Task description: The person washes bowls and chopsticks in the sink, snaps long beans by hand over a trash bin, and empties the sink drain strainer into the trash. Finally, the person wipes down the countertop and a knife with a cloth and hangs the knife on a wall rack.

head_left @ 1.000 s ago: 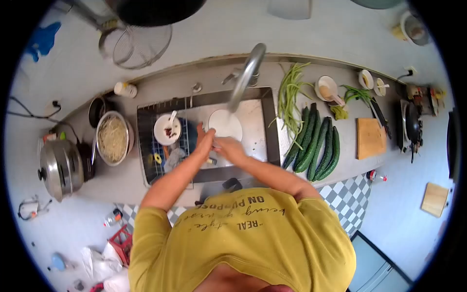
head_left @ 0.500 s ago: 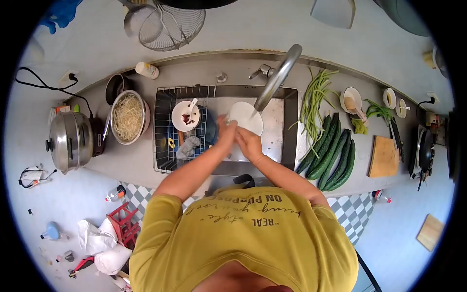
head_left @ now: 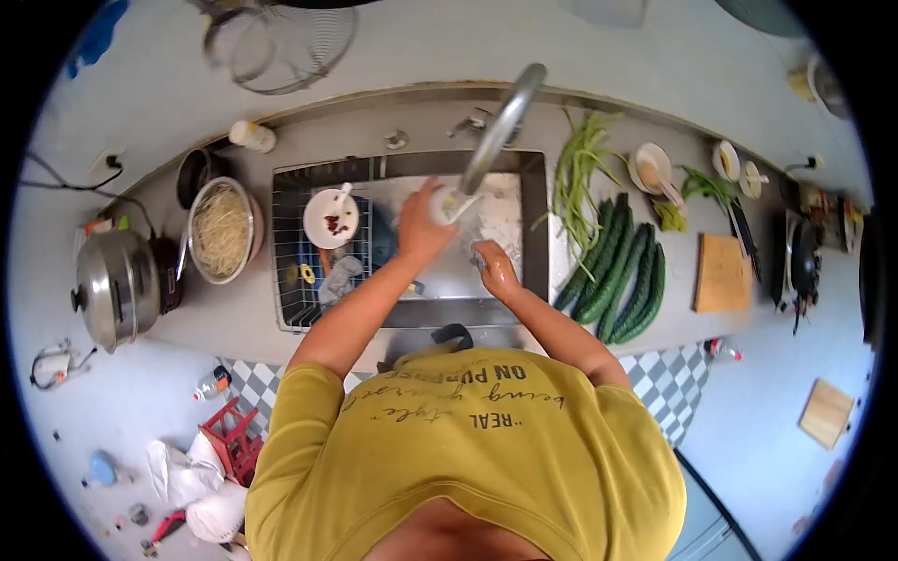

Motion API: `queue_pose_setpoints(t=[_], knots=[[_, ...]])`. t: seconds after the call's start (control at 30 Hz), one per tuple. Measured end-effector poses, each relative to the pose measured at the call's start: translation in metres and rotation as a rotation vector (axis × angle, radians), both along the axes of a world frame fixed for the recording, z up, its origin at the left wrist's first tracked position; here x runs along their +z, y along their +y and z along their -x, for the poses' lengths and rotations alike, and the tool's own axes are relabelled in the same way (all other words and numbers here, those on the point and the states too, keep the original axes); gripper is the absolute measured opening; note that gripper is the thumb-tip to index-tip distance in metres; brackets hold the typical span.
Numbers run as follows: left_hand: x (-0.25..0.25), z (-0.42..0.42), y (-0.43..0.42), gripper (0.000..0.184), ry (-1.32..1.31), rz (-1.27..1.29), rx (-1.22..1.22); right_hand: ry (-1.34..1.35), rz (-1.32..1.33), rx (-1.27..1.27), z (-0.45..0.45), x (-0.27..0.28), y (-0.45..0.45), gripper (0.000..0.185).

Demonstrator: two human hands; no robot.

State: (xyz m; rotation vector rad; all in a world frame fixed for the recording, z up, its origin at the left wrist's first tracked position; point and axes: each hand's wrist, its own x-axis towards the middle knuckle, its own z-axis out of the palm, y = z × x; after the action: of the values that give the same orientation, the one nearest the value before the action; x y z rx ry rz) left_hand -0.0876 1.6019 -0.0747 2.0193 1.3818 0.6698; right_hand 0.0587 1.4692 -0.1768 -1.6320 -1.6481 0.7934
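Under the curved faucet (head_left: 505, 126), my left hand (head_left: 424, 226) grips a small white bowl (head_left: 449, 206) that is tilted on its side and blurred by motion. Lower and to the right, my wet right hand (head_left: 498, 269) is held over the sink (head_left: 534, 224), apart from the bowl. Its fingers are curled in, with a greyish blur by the fingertips that I cannot make out. To the left, a wire rack (head_left: 290, 252) in the sink carries a white bowl (head_left: 323, 208) with a spoon and dark red bits, and a grey cloth (head_left: 342, 278).
A metal bowl of pale shreds (head_left: 223, 232) and a steel pot (head_left: 117, 290) stand on the left counter. To the right lie green beans (head_left: 578, 182), several cucumbers (head_left: 613, 271), a small bowl (head_left: 649, 166), a knife (head_left: 744, 224) and a cutting board (head_left: 722, 273).
My hands have come apart. The left has tipped up the white bowl under the faucet, while the right has moved away to the right. The whole view has shifted slightly.
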Motion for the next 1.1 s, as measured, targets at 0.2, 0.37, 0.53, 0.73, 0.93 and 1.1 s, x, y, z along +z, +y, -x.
queue_pose_setpoints(t=[0.2, 0.37, 0.53, 0.73, 0.93, 1.1], knots=[[-0.015, -0.013, 0.001, 0.078, 0.06, -0.272, -0.123, -0.206, -0.4, -0.402, 0.03, 0.103, 0.069, 0.03], [0.02, -0.011, -0.001, 0.073, -0.194, -0.061, 0.027, 0.387, 0.236, -0.304, -0.019, 0.067, 0.115, 0.034], [-0.007, -0.008, 0.001, 0.054, -1.072, 0.764, 0.392, 1.357, 0.387, -0.361, -0.024, 0.024, 0.098, 0.04], [-0.055, -0.011, -0.018, 0.047, -1.301, 1.062, 0.703, 1.375, 0.269, -0.821, 0.025, 0.051, 0.056, 0.04], [-0.003, -0.007, -0.003, 0.066, -0.509, -0.071, 0.15, 0.761, 0.367, -0.648, -0.018, 0.027, 0.025, 0.033], [0.039, 0.045, 0.007, 0.075, -0.061, -0.519, -0.538, 0.386, 0.343, -0.62, -0.046, 0.035, 0.038, 0.033]])
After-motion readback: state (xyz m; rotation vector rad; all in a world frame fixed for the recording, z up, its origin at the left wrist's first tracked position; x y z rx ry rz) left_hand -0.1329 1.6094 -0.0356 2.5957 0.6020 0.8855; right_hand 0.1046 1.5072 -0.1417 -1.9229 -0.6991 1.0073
